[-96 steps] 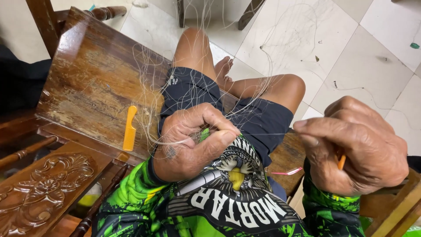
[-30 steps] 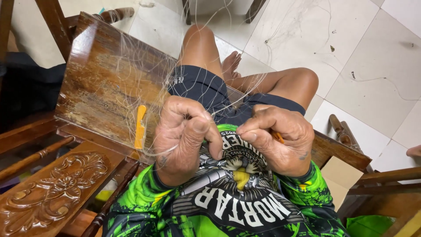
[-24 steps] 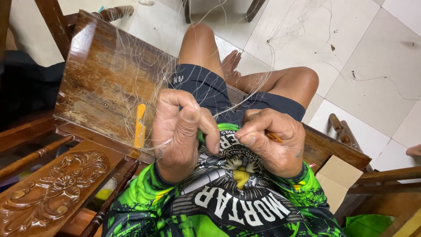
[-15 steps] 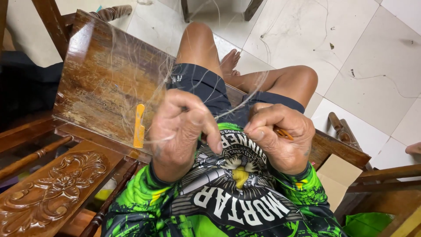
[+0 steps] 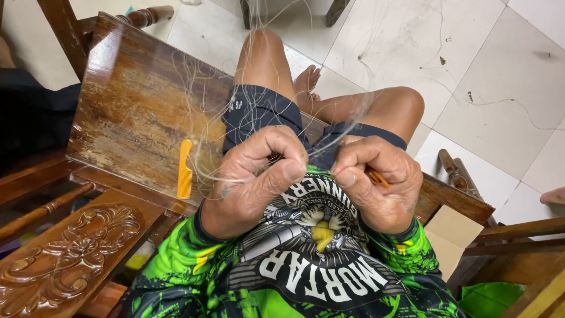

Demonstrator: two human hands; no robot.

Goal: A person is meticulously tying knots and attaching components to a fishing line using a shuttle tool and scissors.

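Note:
I sit on a wooden bench with a fine, clear fishing net (image 5: 206, 100) stretched up from my lap. My left hand (image 5: 259, 171) is closed around a bunch of the net's strands just above my shorts. Close beside it, my right hand (image 5: 376, 182) pinches the strands with thumb and forefinger and holds a thin orange netting needle (image 5: 378, 178), mostly hidden in the fist. The two hands nearly touch over my lap. An orange comb (image 5: 185, 169) lies on the bench seat (image 5: 135, 118) to the left of my left hand.
A carved wooden armrest (image 5: 65, 259) stands at the lower left, and another wooden chair (image 5: 518, 253) at the lower right. White floor tiles (image 5: 471, 70) carry loose bits of line. Someone else's foot (image 5: 553, 196) shows at the right edge.
My right hand came in from the far right to meet my left hand. Since then both hands have made small working motions on the strands, staying over my lap.

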